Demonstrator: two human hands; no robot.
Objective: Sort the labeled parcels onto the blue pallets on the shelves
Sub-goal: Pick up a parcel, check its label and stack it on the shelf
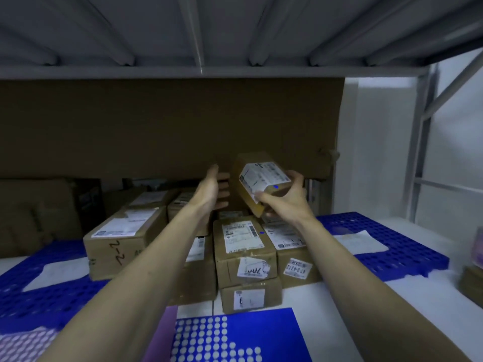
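Risk first: small parcel (pixel 261 182) is tilted and held by one hand only, at its lower right corner, so it may well twist out and drop onto the stacked parcels (pixel 244 253) below. Grip sits far off the box's middle, which I judge makes a slip likelier if it gets swung fast. Second risk: wrong pallet. Blue dot on the parcel's label edge suggests a sorting mark, but the label text is too blurred to read. Third: brown cardboard sheet (pixel 167 126) hangs close behind both hands, so a push forward could knock it.

Right hand (pixel 286 202), centre right of frame, has fingers and thumb curled round the small parcel, label face turned up and left. Parcel is in the air, just above the stack at centre frame, not resting on anything. Left hand (pixel 213 190), centre frame, is open with fingers fairly straight, just beside the parcel's left side; touching or not, cannot tell. It holds nothing.

Blue pallets: left blue pallet (pixel 31 291) at lower left, right blue pallet (pixel 392 246) at centre right, each with a white sheet on it. Parcel is over neither, nearer the right one.
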